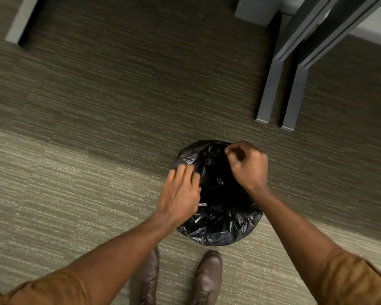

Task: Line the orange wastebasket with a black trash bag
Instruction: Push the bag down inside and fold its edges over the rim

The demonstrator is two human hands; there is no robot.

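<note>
The black trash bag (220, 216) sits on the carpet (97, 128) just ahead of my shoes (208, 276), draped so fully over the wastebasket that no orange shows. My right hand (248, 166) has a closed grip pinching the film at about one o'clock on the rim. My left hand (180, 192) lies with its grip wide and flat, fingers spread on the plastic at about nine o'clock. I judge the lining nearly done. The risk: if I tug hard at one o'clock, the thin film could tear or slide off the far side, and the light basket could tip toward the grey furniture legs (279, 84).
</note>
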